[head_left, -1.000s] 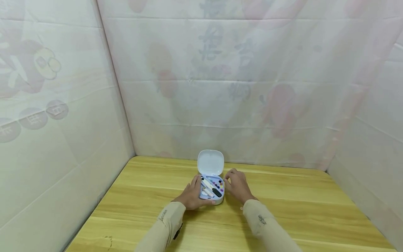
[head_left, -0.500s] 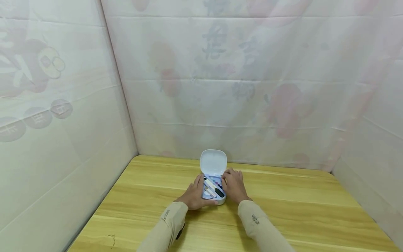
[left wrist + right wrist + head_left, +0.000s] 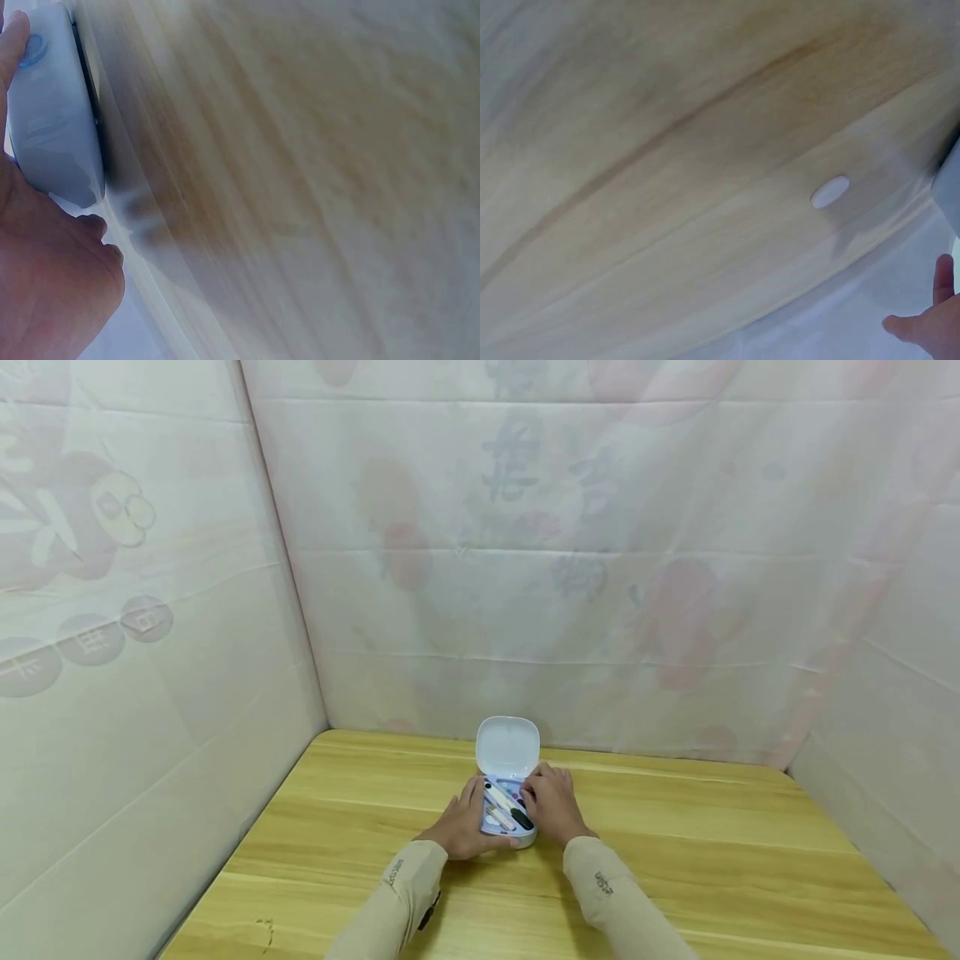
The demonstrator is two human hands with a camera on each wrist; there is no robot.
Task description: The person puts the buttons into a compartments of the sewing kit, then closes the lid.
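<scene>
A small light-blue box [image 3: 507, 817] lies on the wooden table [image 3: 675, 860] with its white lid [image 3: 507, 746] standing open at the far side. Inside are a white and black tool [image 3: 507, 807] and several coloured spools. My left hand [image 3: 459, 823] grips the box's left side, thumb along the front edge; in the left wrist view the blue shell [image 3: 52, 112] sits against my palm [image 3: 52, 292]. My right hand [image 3: 550, 802] rests at the box's right side, fingers bent over the spools. Whether they pinch anything is hidden.
Pale printed cloth walls [image 3: 150, 652] close in the table on the left, back and right. A small white oval [image 3: 830, 192] lies on the wood in the right wrist view. A dark scuff [image 3: 260, 931] marks the table's near left part.
My right hand has slid left from beside the box onto its right edge, fingers now over the spools. The left hand and the box have stayed put.
</scene>
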